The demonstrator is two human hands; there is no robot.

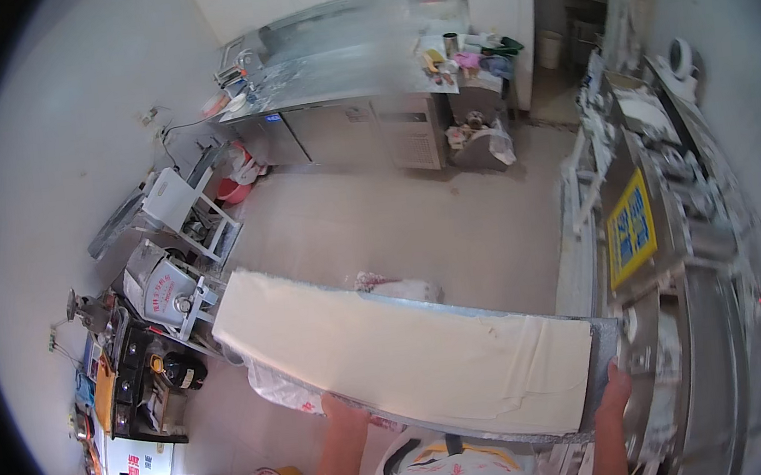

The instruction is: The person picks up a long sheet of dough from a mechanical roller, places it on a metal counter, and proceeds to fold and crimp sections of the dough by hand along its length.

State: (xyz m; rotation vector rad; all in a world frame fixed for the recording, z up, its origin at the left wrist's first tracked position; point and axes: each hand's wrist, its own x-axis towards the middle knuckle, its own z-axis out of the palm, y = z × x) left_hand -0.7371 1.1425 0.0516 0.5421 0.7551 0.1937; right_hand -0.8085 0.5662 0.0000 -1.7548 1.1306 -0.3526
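Note:
A long grey metal board [604, 353] lies across the lower middle of the view, carrying a wide pale dough sheet [401, 347] with creases and small folds toward its right end. My left hand [343, 411] grips the board's near long edge left of centre; its fingertips are hidden underneath. My right hand [614, 389] is closed on the board's right end. A whitish plastic bag [276, 388] with red print hangs beneath the left part of the board.
A steel counter [309, 87] with cluttered items stands at the back. Machines [172, 287] and a dark appliance stack [127, 385] line the left wall. A long steel machine [686, 233] with a yellow sign runs along the right. Tiled floor [397, 217] lies between; a doorway [551, 53] is at back right.

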